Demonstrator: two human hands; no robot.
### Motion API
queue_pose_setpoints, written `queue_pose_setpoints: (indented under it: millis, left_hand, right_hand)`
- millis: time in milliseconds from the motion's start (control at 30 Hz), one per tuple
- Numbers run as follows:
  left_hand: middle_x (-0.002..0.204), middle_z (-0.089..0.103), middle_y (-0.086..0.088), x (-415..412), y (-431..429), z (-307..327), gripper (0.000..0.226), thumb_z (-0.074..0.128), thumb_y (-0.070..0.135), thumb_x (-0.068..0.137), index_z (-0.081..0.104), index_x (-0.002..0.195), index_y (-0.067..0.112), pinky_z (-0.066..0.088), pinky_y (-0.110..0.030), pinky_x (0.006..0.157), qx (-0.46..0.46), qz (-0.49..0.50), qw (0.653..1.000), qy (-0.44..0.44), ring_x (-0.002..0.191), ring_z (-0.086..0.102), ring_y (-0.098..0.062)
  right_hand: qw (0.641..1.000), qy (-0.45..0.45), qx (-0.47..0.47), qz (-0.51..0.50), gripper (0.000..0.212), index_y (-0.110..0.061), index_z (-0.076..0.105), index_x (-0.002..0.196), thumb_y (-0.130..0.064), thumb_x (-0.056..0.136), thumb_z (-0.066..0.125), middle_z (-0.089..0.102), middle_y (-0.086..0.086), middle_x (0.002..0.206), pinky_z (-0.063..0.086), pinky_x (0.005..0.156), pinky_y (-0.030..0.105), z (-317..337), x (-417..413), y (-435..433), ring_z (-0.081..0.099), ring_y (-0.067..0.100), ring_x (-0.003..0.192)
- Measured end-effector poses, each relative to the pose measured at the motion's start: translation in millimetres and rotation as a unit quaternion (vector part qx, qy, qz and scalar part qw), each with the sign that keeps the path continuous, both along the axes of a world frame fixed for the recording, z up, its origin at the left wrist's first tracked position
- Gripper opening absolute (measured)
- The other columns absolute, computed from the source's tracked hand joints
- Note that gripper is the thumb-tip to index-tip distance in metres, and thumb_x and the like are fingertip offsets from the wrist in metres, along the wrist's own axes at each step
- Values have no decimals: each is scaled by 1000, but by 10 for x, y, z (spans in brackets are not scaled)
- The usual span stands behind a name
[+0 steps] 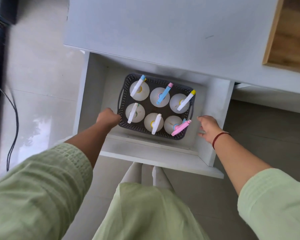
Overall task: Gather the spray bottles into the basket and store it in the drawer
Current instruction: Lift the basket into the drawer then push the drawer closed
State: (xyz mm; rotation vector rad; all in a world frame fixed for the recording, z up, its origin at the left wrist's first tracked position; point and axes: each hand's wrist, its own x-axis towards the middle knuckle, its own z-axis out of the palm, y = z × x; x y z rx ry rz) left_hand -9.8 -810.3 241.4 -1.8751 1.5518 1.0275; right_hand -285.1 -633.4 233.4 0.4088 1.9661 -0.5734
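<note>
A dark perforated basket point(125, 99) sits inside the open white drawer point(151, 153), below the desk edge. Several white spray bottles point(139, 90) stand upright in it, with white, blue, pink and yellow nozzles. My left hand point(108, 117) is closed against the basket's left front corner, at its rim. My right hand point(208, 128) hovers open just right of the basket, fingers spread, near the drawer's right wall and apart from the basket's right handle point(191, 111).
The white desk top point(163, 32) overhangs the drawer's back. A wooden tray point(291, 37) lies at its right end. A black cable point(12, 118) hangs over the tiled floor at left. My feet point(145, 174) stand right before the drawer front.
</note>
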Motion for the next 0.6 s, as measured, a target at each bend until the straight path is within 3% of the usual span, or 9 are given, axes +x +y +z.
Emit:
queue_pose_setpoints:
  millis: [67, 133, 267, 367, 433, 500, 600]
  left_hand:
    - [117, 62, -19, -16, 64, 194, 38, 53, 23, 86, 54, 118, 4, 48, -36, 83, -35, -66, 997, -18, 105, 59, -37]
    - [121, 60, -18, -14, 156, 328, 40, 51, 26, 87, 51, 122, 6, 48, -41, 89, -73, -108, 991, -10, 110, 58, -37]
    - [131, 51, -13, -4, 455, 519, 43, 50, 35, 91, 49, 127, 13, 42, -49, 99, -124, -180, 973, 69, 120, 49, -34]
    - [137, 46, -8, 151, 738, 648, 56, 48, 53, 88, 45, 133, 18, 37, -49, 108, -128, -276, 942, 141, 126, 45, -29]
    - [144, 41, -6, 298, 903, 691, 68, 45, 64, 84, 40, 137, 21, 29, -51, 114, -105, -366, 912, 151, 136, 36, -27]
    - [152, 32, -5, 466, 1054, 685, 79, 49, 68, 80, 34, 142, 22, 18, -55, 117, -64, -431, 891, 130, 146, 20, -26]
    - [157, 21, -6, 644, 1204, 623, 77, 58, 56, 82, 28, 144, 20, 11, -58, 117, -53, -401, 911, 82, 150, 5, -27]
  right_hand:
    - [999, 6, -10, -42, 38, -16, 51, 129, -22, 92, 51, 47, 4, 135, 45, 84, 40, 174, -10, 46, 44, 26, 125]
    - [997, 12, -24, -66, 36, -17, 53, 127, -23, 92, 51, 49, 4, 132, 45, 85, 40, 305, 35, 86, 44, 25, 125]
    - [994, 86, -63, -40, 22, -17, 60, 110, -21, 91, 50, 54, 1, 97, 48, 91, 42, 459, 297, 183, 51, 20, 96]
    - [986, 138, -91, -15, 26, -6, 63, 108, -20, 88, 53, 54, -7, 77, 45, 77, 31, 629, 650, 276, 50, 15, 77]
    - [970, 224, -75, -56, 30, 2, 63, 105, -17, 82, 57, 61, 4, 87, 44, 75, 31, 715, 901, 414, 55, 23, 83]
    - [938, 317, 9, -141, 37, -5, 60, 114, -14, 79, 57, 54, 14, 122, 46, 89, 38, 798, 1143, 564, 52, 33, 108]
    - [910, 310, 90, -260, 54, -14, 44, 132, -13, 79, 52, 35, 15, 141, 38, 98, 39, 905, 1431, 694, 42, 37, 122]
